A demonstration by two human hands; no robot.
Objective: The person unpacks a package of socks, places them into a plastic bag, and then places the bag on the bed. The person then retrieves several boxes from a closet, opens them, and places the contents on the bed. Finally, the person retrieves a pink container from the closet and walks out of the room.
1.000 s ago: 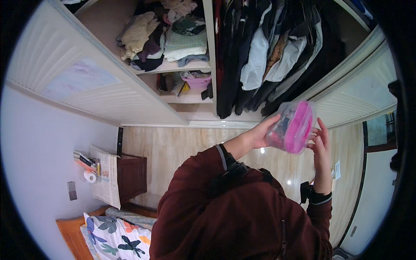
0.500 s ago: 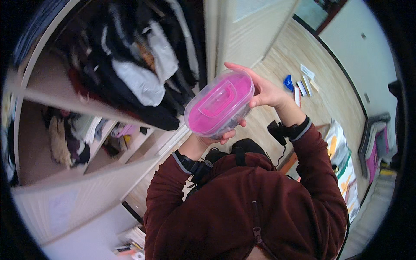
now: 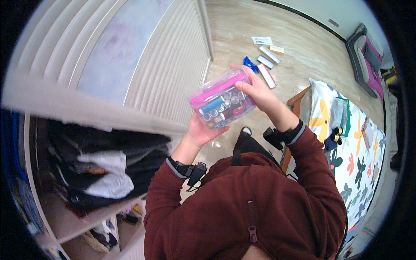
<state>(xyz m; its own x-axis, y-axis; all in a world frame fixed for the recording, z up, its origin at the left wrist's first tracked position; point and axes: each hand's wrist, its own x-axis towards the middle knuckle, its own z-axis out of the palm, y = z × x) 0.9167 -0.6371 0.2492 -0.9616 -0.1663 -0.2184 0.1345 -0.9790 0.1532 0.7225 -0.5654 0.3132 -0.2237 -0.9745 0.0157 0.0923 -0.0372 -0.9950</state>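
Both my hands hold a clear plastic sewing box (image 3: 223, 102) with a pink lid in front of my chest. Through its tilted side show a blue spool, several round pieces like bobbins and some pink and yellow bits. My left hand (image 3: 203, 131) cups the box from below at its near left corner, thumb stretched along the underside. Gripping the far right end is my right hand (image 3: 256, 92), its thumb pressed on the side. The fingers behind the box are partly hidden.
Left of me stands an open wardrobe with hanging dark clothes (image 3: 147, 164) and a slatted door (image 3: 167, 56). On the floor ahead lie several white boxes (image 3: 266, 76) and a blue packet (image 3: 250, 64). A bed with a flowered sheet (image 3: 346, 149) is to my right, and a grey-pink cushioned seat (image 3: 368, 65) stands farther off.
My view has swung right, away from the wardrobe, bringing more of the bed in. The box has tilted from showing its lid top to showing its side; both hands still hold it.
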